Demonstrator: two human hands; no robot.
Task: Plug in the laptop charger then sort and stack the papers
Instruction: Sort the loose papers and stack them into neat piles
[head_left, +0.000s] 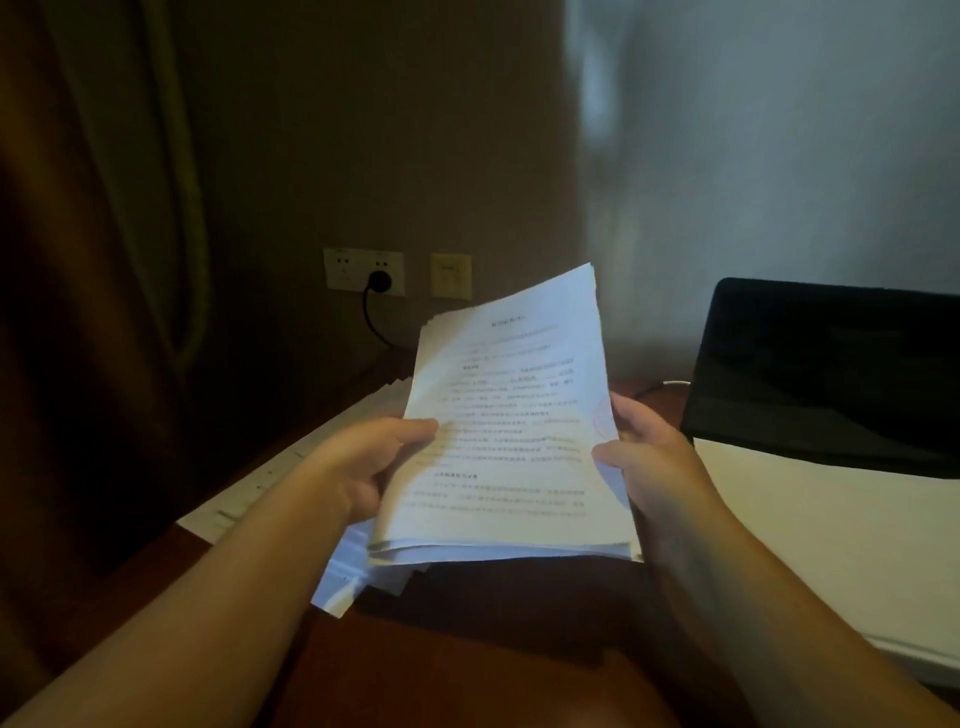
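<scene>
I hold a thick sheaf of printed white papers (511, 431) raised above the dark wooden desk (467, 649). My left hand (363, 462) grips its left edge, thumb on top. My right hand (644, 452) grips its right edge, thumb over the top sheet. More loose sheets (343, 577) lie under the sheaf on the desk. The black charger plug (379, 280) sits in the wall socket (363, 271), and its cable drops behind the papers. The laptop (826, 374) stands open with a dark screen at the right.
A white flat surface (831, 545) lies in front of the laptop at the right. A long pale strip of paper (270, 473) runs along the desk's left edge. A second wall plate (451, 275) is beside the socket. A dark curtain (104, 260) hangs at the left.
</scene>
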